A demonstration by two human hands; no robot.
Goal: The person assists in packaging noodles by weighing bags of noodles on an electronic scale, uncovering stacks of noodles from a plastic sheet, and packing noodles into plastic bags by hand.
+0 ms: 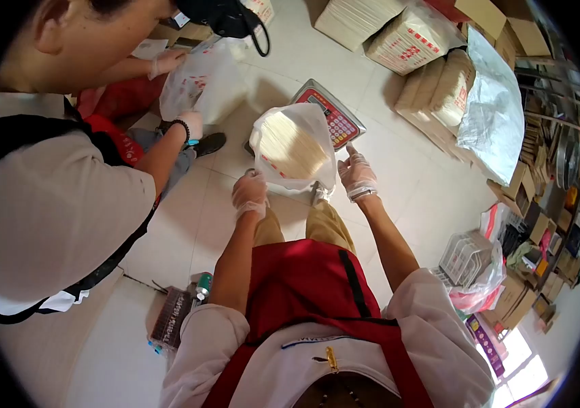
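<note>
A person in a red apron stands over an open white plastic bag point(325, 130) of pale, noodle-like strands point(290, 146), which appears to sit on a red and silver scale point(320, 96). The step in hand looks like settling the bag for weighing. A good next move would call for a level, freely resting bag, with the fingers clear of it and of the scale, so that neither hand adds a push or a pull.

The left hand point(249, 191), in a clear glove, has its fingers curled in at the bag's near left edge; whether they pinch the plastic, I cannot tell. The right hand point(356, 171), gloved too, has loosely open fingers, the forefinger reaching toward the scale's near right corner. The bag's mouth lies between the two sets of fingers and a little beyond them, the strands inside. Beyond the left fingers, a co-worker point(59, 197) handles another bag point(201, 78).
</note>
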